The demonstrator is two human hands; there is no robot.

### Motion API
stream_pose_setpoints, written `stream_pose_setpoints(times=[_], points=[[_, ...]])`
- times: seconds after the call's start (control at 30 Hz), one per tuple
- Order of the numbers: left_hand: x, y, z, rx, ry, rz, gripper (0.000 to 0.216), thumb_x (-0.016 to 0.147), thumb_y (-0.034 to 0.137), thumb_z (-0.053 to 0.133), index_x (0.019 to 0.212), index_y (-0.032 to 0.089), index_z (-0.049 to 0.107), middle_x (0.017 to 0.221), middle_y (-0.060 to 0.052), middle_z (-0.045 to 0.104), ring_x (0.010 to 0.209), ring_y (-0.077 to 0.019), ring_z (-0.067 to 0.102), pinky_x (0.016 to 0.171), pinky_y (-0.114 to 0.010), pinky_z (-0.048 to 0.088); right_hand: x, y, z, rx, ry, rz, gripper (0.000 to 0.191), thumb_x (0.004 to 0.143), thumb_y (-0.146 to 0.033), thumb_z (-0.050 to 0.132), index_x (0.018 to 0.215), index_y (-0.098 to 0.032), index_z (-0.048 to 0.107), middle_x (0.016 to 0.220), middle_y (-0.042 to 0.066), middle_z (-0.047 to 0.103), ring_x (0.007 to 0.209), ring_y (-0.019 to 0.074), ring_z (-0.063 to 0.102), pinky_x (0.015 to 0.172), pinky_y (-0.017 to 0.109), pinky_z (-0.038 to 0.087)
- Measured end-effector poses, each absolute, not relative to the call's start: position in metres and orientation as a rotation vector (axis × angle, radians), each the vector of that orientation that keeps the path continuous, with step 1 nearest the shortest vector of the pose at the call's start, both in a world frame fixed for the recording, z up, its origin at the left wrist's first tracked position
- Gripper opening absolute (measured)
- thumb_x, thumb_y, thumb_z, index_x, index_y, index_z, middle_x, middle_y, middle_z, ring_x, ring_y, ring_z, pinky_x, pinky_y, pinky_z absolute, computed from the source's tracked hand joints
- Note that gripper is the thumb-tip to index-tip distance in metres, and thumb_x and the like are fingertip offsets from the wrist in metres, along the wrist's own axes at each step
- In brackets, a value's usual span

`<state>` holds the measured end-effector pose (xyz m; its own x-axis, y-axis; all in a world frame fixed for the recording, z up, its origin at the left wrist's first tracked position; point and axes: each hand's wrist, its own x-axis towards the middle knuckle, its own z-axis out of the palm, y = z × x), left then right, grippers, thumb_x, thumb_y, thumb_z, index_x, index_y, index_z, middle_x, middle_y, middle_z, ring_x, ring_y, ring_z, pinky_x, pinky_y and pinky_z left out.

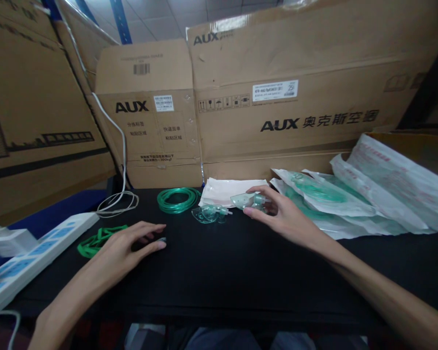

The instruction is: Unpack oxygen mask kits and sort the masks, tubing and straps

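Observation:
My right hand (277, 211) grips a clear, green-tinted oxygen mask (243, 200) between thumb and fingers, just above the table. A second clear oxygen mask (209, 214) lies on the table to its left. My left hand (131, 243) hovers over the black table with its thumb and fingers apart. A small greyish spot shows at the thumb tip; I cannot tell whether it is the nail or a tiny piece. Partly behind that hand lie bright green elastic straps (91, 245). A coil of green tubing (177, 201) rests farther back.
White sheets or a flat pouch (222, 188) lie behind the masks. Several paper-and-film packages (350, 209) with green contents are piled at the right. A white power strip (44, 257) with a plug (12, 243) runs along the left. Cardboard (277, 112) walls the back.

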<state>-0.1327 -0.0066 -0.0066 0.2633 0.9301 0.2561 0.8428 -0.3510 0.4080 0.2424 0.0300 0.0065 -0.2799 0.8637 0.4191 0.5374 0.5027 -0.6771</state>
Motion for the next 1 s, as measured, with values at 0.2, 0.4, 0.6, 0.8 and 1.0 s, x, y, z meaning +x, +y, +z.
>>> stream_pose_setpoints(times=[0.2,0.4,0.6,0.8,1.0], points=[[-0.058,0.022,0.031,2.589,1.535,0.677,0.044,0.097,0.052,0.052,0.126,0.024,0.068,0.129,-0.004,0.069,0.122,-0.0255,0.061,0.107,-0.036,0.045,0.238,0.039,-0.008,-1.164,-2.004,0.568,0.052,0.086,-0.053,0.068,0.127,-0.024,0.052,0.106,0.006,0.065,0.078,0.0191,0.062,0.072,0.035,0.051],[-0.035,0.077,0.032,2.632,1.366,0.500,0.033,0.093,0.036,0.061,0.123,0.022,0.070,0.126,-0.007,0.071,0.119,-0.0267,0.063,0.102,-0.034,0.044,0.237,0.044,-0.016,-1.151,-2.009,0.581,0.051,0.086,-0.045,0.071,0.128,-0.024,0.049,0.116,0.008,0.064,0.084,0.0203,0.066,0.081,0.038,0.053],[-0.042,0.084,0.019,2.593,1.194,0.491,0.031,0.088,0.038,0.070,0.116,0.025,0.072,0.116,-0.003,0.072,0.105,-0.0220,0.065,0.093,-0.029,0.045,0.229,0.046,-0.025,-1.078,-2.003,0.672,0.050,0.086,-0.038,0.072,0.126,-0.025,0.046,0.108,0.005,0.064,0.084,0.0199,0.069,0.081,0.036,0.055],[-0.043,0.085,0.016,2.522,1.114,0.519,0.034,0.083,0.041,0.075,0.112,0.024,0.073,0.110,-0.002,0.073,0.101,-0.0213,0.065,0.090,-0.028,0.046,0.212,0.051,-0.023,-1.052,-2.173,0.463,0.044,0.086,-0.030,0.073,0.122,-0.025,0.048,0.113,0.006,0.064,0.095,0.0219,0.064,0.087,0.037,0.050],[-0.045,0.086,0.011,2.467,1.109,0.570,0.041,0.081,0.042,0.077,0.115,0.020,0.069,0.104,-0.004,0.072,0.095,-0.0205,0.066,0.083,-0.027,0.047,0.202,0.053,-0.025,-1.004,-2.252,0.456,0.046,0.084,-0.028,0.076,0.121,-0.023,0.050,0.113,0.006,0.066,0.102,0.0218,0.063,0.089,0.033,0.048]])
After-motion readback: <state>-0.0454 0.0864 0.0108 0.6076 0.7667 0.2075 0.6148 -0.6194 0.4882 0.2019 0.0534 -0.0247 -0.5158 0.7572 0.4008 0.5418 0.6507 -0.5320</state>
